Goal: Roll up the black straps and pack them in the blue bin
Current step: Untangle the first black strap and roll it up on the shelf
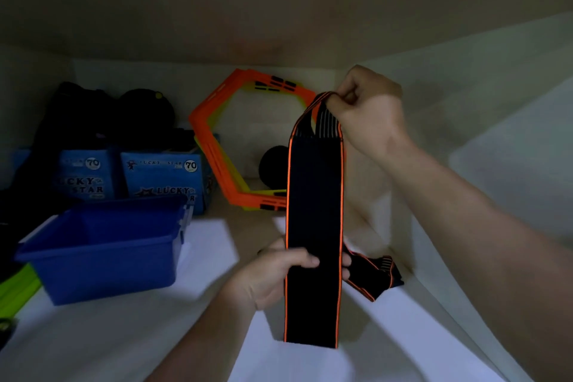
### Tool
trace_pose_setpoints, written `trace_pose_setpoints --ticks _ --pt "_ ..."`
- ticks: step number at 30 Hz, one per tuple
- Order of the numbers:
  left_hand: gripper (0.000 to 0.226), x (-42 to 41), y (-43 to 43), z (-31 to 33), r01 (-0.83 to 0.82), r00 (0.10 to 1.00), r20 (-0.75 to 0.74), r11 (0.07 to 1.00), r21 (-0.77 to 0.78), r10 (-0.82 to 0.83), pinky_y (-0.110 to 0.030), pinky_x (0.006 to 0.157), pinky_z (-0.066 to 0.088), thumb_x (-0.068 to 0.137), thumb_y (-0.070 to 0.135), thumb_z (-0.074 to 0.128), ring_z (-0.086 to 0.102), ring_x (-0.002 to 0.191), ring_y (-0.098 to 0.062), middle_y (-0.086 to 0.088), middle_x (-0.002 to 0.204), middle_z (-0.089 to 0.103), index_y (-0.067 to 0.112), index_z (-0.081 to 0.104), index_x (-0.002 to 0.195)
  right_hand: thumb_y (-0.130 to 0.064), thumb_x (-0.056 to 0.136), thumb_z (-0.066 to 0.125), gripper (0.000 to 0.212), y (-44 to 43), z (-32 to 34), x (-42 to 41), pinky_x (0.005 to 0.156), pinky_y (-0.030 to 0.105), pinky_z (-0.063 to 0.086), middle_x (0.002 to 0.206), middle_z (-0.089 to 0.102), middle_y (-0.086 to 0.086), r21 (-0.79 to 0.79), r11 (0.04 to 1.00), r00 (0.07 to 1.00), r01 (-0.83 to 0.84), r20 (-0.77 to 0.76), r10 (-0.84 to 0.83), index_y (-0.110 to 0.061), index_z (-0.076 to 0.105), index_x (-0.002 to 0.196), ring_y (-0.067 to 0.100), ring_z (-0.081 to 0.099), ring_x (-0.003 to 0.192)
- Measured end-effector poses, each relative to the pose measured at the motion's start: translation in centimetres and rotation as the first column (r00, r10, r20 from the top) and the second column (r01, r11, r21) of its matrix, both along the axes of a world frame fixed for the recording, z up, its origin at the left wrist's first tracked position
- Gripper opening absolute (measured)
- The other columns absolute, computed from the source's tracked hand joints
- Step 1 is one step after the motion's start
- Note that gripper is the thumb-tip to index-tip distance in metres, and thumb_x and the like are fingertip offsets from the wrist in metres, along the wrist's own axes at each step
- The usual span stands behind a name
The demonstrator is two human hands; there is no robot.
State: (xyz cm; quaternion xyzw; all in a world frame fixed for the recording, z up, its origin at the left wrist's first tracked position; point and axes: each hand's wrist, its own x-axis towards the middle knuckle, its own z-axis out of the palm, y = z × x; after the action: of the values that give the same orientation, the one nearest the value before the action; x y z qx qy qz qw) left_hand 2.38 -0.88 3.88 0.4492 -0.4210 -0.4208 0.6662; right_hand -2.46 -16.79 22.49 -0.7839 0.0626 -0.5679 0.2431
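Note:
A long black strap (314,195) with orange edges hangs upright in the middle of the view. My right hand (369,112) pinches its folded top end, high up. My left hand (279,273) grips the strap lower down, thumb across its front, and the strap's free end hangs below that hand to the white surface. Another black strap (376,273) with orange trim lies crumpled on the surface just right of my left hand. The blue bin (102,245) stands at the left, and its visible inside looks bare.
Orange and yellow hexagonal rings (223,146) lean against the back wall. Two blue "Lucky Star" boxes (161,177) and dark bags (93,115) stand behind the bin. A black ball-like object (273,164) sits behind the strap. Green strips (15,291) lie at the far left.

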Motion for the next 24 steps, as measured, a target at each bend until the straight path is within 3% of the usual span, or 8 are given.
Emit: trace_pose_setpoints --ticks 4,8,11,13,16,19,21,24 --pt "0.038 -0.8 3.1 -3.6 -0.341 0.936 -0.053 0.935 0.091 0.347 -0.038 0.085 0.052 0.086 -0.009 0.048 0.069 0.090 -0.031 -0.020 0.100 0.073 0.011 0.079 0.097 -0.018 0.076 0.069 0.007 0.2 -1.5 4.5 0.053 0.020 0.037 0.056 0.052 -0.013 0.015 1.000 0.996 -0.009 -0.083 0.010 -0.019 0.063 0.072 0.009 0.050 0.056" --pt "0.035 -1.3 6.2 -5.4 -0.546 0.811 -0.134 0.819 0.178 0.569 -0.039 0.072 0.050 0.084 -0.011 0.044 0.062 0.076 -0.029 -0.016 0.082 0.065 0.009 0.072 0.093 -0.017 0.079 0.070 0.009 1.5 -5.8 10.9 0.056 0.024 0.042 0.068 0.058 -0.004 0.044 0.998 0.969 -0.041 -0.243 0.051 -0.017 0.063 0.073 0.015 0.055 0.068" --pt "0.030 -0.1 9.1 -7.3 -0.724 0.679 0.078 0.648 0.234 0.730 -0.044 0.068 0.053 0.074 -0.002 0.050 0.064 0.072 -0.028 -0.017 0.080 0.065 0.016 0.066 0.093 -0.020 0.082 0.070 0.014 3.5 -10.1 15.4 0.064 0.028 0.045 0.081 0.068 0.007 0.104 0.992 0.927 -0.067 -0.360 0.100 -0.007 0.064 0.078 0.023 0.062 0.077" --pt "0.039 0.4 11.2 -8.6 -0.812 0.583 0.271 0.539 0.223 0.766 -0.046 0.076 0.056 0.069 0.004 0.056 0.070 0.078 -0.023 -0.011 0.088 0.072 0.026 0.062 0.100 -0.020 0.083 0.071 0.016 4.8 -13.4 18.1 0.068 0.030 0.042 0.088 0.072 0.013 0.099 0.992 0.886 -0.074 -0.451 0.112 -0.004 0.068 0.083 0.029 0.065 0.084" --pt "0.064 0.7 12.8 -9.6 -0.865 0.488 0.553 0.461 0.201 0.675 -0.036 0.085 0.055 0.076 0.010 0.062 0.070 0.090 -0.013 0.006 0.100 0.073 0.044 0.044 0.126 -0.024 0.082 0.073 0.020 6.5 -17.9 21.2 0.068 0.028 0.041 0.096 0.073 0.017 0.070 0.996 0.810 -0.055 -0.580 0.085 -0.005 0.071 0.086 0.032 0.068 0.091" --pt "0.076 1.1 13.6 -9.5 -0.919 0.328 0.832 0.357 0.170 0.447 -0.037 0.090 0.051 0.084 0.028 0.062 0.061 0.100 -0.022 0.001 0.108 0.059 0.045 0.022 0.146 -0.024 0.083 0.075 0.016 7.6 -21.4 23.1 0.074 0.030 0.046 0.098 0.074 0.018 0.126 0.991 0.765 -0.033 -0.636 0.107 -0.008 0.071 0.083 0.033 0.068 0.094" --pt "0.074 1.9 14.7 -10.0 -0.941 0.241 0.942 0.292 0.168 0.234 -0.037 0.100 0.043 0.086 0.043 0.060 0.049 0.117 -0.025 0.000 0.126 0.052 0.037 0.024 0.151 -0.025 0.084 0.073 0.020 8.1 -23.5 24.4 0.069 0.033 0.047 0.097 0.073 0.020 0.180 0.984 0.742 -0.003 -0.659 0.123 -0.005 0.070 0.084 0.034 0.069 0.092" --pt "0.055 2.7 16.0 -10.9 -0.941 0.165 0.985 0.306 0.144 0.046 -0.036 0.109 0.031 0.090 0.058 0.048 0.032 0.135 -0.020 0.010 0.146 0.035 0.043 0.040 0.143 -0.032 0.084 0.074 0.030 8.2 -25.8 25.7 0.065 0.028 0.041 0.094 0.074 0.020 0.200 0.979 0.710 0.023 -0.693 0.125 -0.002 0.073 0.087 0.034 0.070 0.089"
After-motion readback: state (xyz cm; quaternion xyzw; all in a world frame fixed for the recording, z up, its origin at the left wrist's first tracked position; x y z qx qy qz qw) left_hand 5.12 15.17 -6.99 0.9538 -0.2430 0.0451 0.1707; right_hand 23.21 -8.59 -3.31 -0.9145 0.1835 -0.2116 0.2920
